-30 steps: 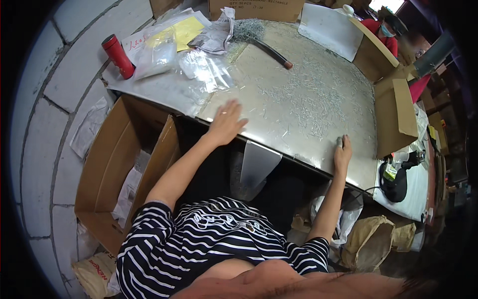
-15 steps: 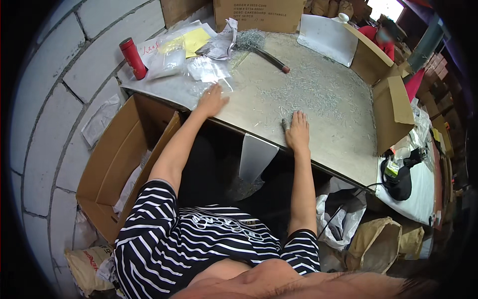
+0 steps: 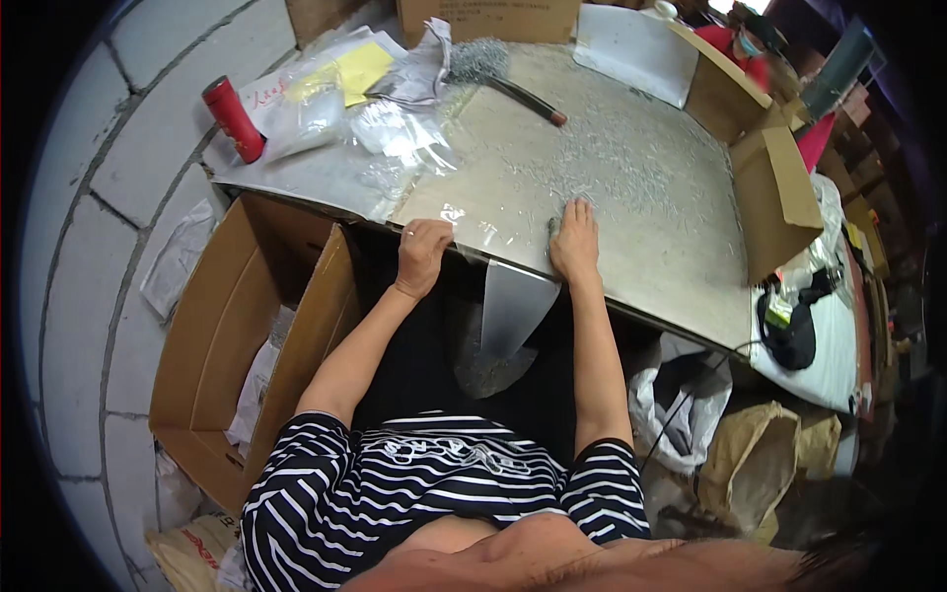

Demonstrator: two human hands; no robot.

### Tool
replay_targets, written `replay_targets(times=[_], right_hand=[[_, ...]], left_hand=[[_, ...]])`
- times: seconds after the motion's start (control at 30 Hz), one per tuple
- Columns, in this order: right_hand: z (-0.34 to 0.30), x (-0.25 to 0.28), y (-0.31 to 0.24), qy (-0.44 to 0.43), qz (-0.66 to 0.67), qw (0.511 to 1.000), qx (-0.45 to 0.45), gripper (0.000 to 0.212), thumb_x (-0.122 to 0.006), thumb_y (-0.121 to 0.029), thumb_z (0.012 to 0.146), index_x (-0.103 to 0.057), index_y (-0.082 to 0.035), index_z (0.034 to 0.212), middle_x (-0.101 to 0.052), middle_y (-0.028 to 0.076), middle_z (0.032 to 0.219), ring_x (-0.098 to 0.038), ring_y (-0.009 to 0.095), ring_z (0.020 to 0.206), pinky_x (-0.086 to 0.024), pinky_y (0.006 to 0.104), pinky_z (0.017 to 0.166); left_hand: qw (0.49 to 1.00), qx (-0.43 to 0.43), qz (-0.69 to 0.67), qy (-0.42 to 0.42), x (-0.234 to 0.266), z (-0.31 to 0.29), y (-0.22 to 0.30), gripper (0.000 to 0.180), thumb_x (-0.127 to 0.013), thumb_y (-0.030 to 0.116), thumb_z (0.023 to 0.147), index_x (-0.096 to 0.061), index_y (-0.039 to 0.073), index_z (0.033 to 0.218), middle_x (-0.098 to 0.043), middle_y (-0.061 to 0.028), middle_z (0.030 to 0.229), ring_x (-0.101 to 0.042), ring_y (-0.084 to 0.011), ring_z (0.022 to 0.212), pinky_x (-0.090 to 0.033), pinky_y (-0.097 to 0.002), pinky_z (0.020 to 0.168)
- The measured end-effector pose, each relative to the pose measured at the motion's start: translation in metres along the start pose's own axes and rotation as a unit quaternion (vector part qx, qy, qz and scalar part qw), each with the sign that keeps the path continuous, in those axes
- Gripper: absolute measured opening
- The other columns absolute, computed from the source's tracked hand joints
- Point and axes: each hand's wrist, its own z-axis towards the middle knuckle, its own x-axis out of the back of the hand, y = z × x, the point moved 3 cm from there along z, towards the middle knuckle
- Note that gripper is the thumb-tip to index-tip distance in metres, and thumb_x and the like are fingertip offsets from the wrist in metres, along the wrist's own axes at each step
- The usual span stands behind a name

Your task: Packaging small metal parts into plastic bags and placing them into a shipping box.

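My left hand (image 3: 424, 259) is at the table's near edge, its fingers closed on what looks like a clear plastic bag (image 3: 487, 233); only glints of the bag show on the tabletop. My right hand (image 3: 576, 242) lies flat on the metal table (image 3: 493, 178), fingers stretched out, with a grey cover on the thumb. Beyond it, many small thin metal pins (image 3: 621, 178) are scattered. A denser heap of pins (image 3: 478, 61) sits at the back, touching a dark bar (image 3: 528, 102) with a reddish end. More clear bags (image 3: 395, 138) lie at the back left.
A red flask (image 3: 234, 120) stands at the table's left end, by papers (image 3: 414, 74). An open cardboard box (image 3: 202, 345) is below on the left. Cardboard flaps (image 3: 774, 202) border the right side. A person in red (image 3: 735, 54) is at the far right.
My left hand has come back from the clear bags to the table's near edge, and its fingers have closed. My right hand stays flat on the table.
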Motion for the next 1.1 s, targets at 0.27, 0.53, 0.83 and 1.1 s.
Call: replay_targets(times=[0.27,0.53,0.83,1.1], right_hand=[[-0.097,0.060,-0.058,-0.013,0.429,0.903,-0.029,0.033,-0.062,-0.019,0.091,-0.063,-0.001,0.118,-0.067,0.019,0.112,-0.062,0.030,0.108,-0.046,0.0352,0.095],[-0.164,0.015,-0.053,-0.095,0.538,0.834,-0.078,0.025,-0.068,0.000,0.085,-0.067,-0.004,0.109,-0.063,0.000,0.075,-0.056,0.005,0.066,-0.045,0.0212,0.058],[-0.203,-0.062,0.017,-0.198,0.306,0.930,-0.048,0.013,-0.067,-0.008,0.080,-0.071,0.000,0.089,-0.067,0.020,0.082,-0.066,0.031,0.073,-0.050,0.0377,0.067],[-0.122,0.077,0.005,0.144,0.269,0.952,-0.038,0.016,-0.063,0.000,0.086,-0.066,0.000,0.102,-0.068,0.013,0.096,-0.066,0.023,0.085,-0.051,0.0296,0.078]], left_hand=[[0.901,0.206,-0.308,-0.225,-0.003,0.006,0.031,0.016,-0.056,0.011,0.092,-0.060,-0.001,0.082,-0.051,-0.0070,0.067,-0.053,-0.0164,0.068,-0.044,-0.0288,0.065],[0.749,0.379,-0.417,-0.349,-0.001,-0.048,0.069,0.008,-0.062,0.004,0.088,-0.069,0.000,0.088,-0.061,-0.0009,0.070,-0.054,-0.0054,0.059,-0.044,-0.0208,0.053],[0.784,0.346,-0.199,-0.476,-0.027,-0.129,0.031,0.023,-0.079,0.011,0.068,-0.065,-0.003,0.080,-0.065,-0.0139,0.069,-0.063,-0.0234,0.063,-0.049,-0.0335,0.059],[0.738,0.232,-0.282,-0.567,-0.028,-0.128,0.027,0.016,-0.072,0.007,0.075,-0.067,-0.004,0.086,-0.069,-0.0179,0.083,-0.069,-0.0277,0.077,-0.052,-0.0349,0.070]])
